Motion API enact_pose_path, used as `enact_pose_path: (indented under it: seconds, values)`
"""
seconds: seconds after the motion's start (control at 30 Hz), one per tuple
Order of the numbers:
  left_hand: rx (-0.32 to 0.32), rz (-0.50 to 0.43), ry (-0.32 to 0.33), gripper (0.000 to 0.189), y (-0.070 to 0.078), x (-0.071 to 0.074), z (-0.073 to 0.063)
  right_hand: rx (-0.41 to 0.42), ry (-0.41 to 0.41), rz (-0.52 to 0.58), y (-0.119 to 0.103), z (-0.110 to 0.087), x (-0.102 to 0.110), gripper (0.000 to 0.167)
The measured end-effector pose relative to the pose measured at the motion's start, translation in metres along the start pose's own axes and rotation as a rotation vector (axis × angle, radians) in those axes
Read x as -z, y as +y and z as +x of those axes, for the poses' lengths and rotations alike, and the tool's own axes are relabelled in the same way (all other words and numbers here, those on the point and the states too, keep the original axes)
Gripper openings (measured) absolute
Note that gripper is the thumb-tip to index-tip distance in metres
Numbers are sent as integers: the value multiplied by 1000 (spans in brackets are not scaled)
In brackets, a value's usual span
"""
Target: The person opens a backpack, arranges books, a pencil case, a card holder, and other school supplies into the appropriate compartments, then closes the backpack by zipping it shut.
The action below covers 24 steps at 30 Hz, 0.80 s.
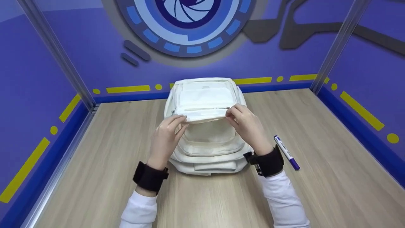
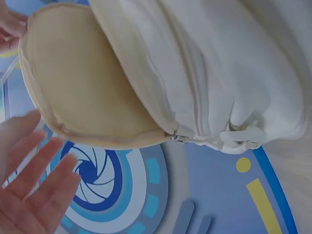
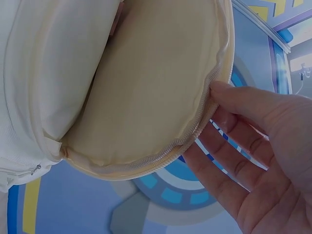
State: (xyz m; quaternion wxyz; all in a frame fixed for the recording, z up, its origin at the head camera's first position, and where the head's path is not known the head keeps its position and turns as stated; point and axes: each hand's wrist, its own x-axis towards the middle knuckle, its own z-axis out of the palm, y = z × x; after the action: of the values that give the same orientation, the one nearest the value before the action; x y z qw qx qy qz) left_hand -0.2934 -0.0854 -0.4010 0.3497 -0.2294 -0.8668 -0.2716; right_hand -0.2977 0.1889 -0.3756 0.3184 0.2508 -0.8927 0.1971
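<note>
A white backpack (image 1: 218, 148) lies on the table with its front pocket unzipped and the pocket's flap (image 1: 205, 114) raised. The flap's beige lining (image 2: 73, 73) faces the wrist cameras, edged by an open zipper. My right hand (image 1: 246, 122) pinches the flap's rim between thumb (image 3: 234, 95) and fingers at its right corner. At the opposite corner is my left hand (image 1: 166, 136); in the left wrist view its thumb tip is right at the rim and the other fingers are extended and spread apart. A metal zipper pull (image 2: 179, 138) hangs at the pocket's end.
A white marker with a purple cap (image 1: 287, 152) lies on the wooden table (image 1: 332, 152), right of the backpack near my right wrist. Blue printed panels (image 1: 269, 63) rise behind and at both sides, joined by metal posts. Black bands (image 1: 150, 178) circle both wrists.
</note>
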Motion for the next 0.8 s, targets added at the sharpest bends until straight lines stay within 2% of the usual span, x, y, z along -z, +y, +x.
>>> enact_pose_path:
  seconds: [0.1, 0.2, 0.33, 0.57, 0.7, 0.8]
  values:
    - [-27, -38, -65, 24, -7, 1, 7, 5, 2, 6, -2, 0, -1, 9]
    - [-39, -71, -90, 20, -12, 1, 11, 10, 2, 9, -4, 0, -2, 9]
    - [-29, -71, -86, 16, -14, 1, 11, 17, 12, -1, -5, 0, -3, 9]
    - [30, -74, -60, 14, -13, -1, 12, 15, 20, -25, -6, -1, -4, 7]
    - [39, -77, -56, 14, -10, -5, 16, 6, 22, -39, -1, -9, 4, 10]
    - [37, -93, -56, 14, -7, -8, 19, -35, 7, -72, 6, -21, 17, 12]
